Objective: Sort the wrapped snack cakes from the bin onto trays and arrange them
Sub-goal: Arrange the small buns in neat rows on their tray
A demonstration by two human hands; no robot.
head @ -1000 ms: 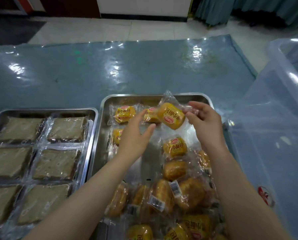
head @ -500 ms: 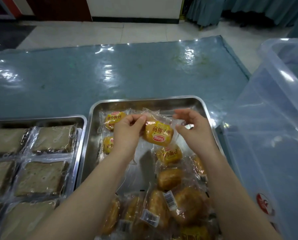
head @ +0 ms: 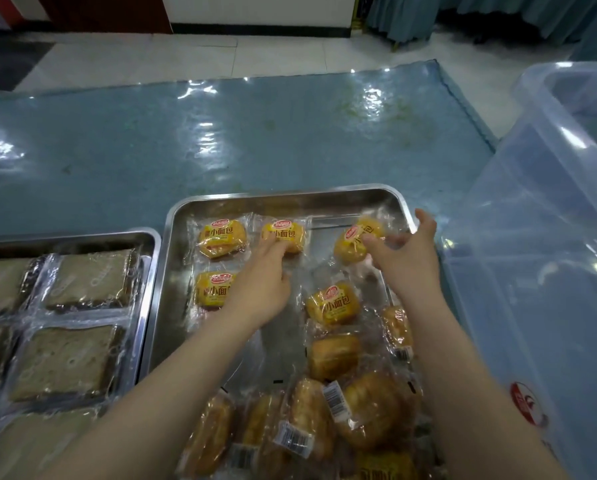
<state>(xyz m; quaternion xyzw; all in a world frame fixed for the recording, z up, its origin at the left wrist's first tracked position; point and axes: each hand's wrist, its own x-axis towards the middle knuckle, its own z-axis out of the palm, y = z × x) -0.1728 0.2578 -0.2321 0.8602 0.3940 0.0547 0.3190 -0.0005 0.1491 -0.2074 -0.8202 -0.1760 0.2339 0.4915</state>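
A steel tray (head: 286, 197) holds yellow wrapped snack cakes. Two lie in its back row, a cake on the left (head: 222, 237) and a second cake (head: 288, 232), with another cake (head: 214, 289) below them. My left hand (head: 260, 277) reaches forward and its fingertips rest on the second back-row cake. My right hand (head: 406, 254) pinches the wrapper of a tilted cake (head: 352, 242) near the tray's back right corner. One more cake (head: 333, 304) lies mid-tray, and several cakes are piled (head: 325, 410) at the near end.
A second steel tray (head: 150, 239) on the left holds several flat brown wrapped cakes (head: 89, 277) in rows. A large clear plastic bin (head: 532, 237) stands close on the right. Beyond the trays stretches the blue plastic-covered table (head: 255, 133).
The cake that both hands held over the tray's middle has moved to the back right in my right hand. My left hand has let it go and reached the second back-row cake.
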